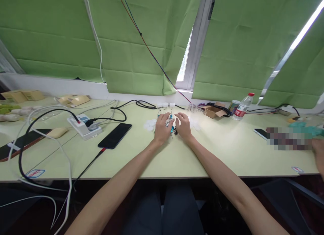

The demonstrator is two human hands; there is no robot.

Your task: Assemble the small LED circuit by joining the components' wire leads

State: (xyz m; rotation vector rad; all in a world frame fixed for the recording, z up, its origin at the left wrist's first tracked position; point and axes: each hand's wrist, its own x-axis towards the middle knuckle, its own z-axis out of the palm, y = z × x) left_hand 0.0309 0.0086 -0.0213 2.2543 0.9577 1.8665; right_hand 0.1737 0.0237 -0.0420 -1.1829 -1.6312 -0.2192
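Note:
My left hand (162,128) rests over the table, its fingers curled round a thin, pale, metallic-looking piece (169,120) too small to name. Close beside it, my right hand (184,126) has thumb and forefinger bent toward each other; what they grip, if anything, is too small to make out. Between and just below the fingertips lie small bright blue pieces (172,129) and a small dark piece (176,131). Round white discs (150,125) are gathered left of my left hand. Behind the hands stand small clear containers (192,108) and a white-capped one (172,105).
Left are a black phone (115,136) on a cable and a white power strip (84,126) with looping cords. Back right stand an open cardboard box (214,111) and a water bottle (243,107). Another person's hand (318,152) shows at the right edge near a phone (260,133).

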